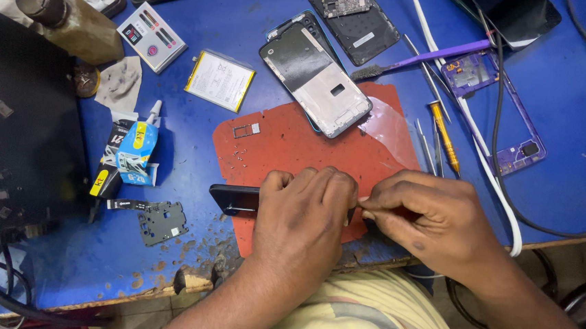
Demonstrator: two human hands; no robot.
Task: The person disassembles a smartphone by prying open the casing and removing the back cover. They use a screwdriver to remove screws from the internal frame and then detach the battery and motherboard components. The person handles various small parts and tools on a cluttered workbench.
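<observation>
Black phone [234,199] lies flat at lower centre of frame, on the near edge of the red work mat [287,143]. Left hand [303,217] clamped down over it, fingers curled closed on its body. Right hand [427,218] just beside, fingertips pinched shut at the phone's right end; what they pinch is too small to tell. Above, mid-frame: opened phone chassis [316,77] overlapping the mat's top edge. Left of mat: loose battery [220,80], glue tube [136,148]. Right: yellow-handled screwdriver [444,136], purple phone frame [496,110]. Blue counter [192,130], chipped at the front.
</observation>
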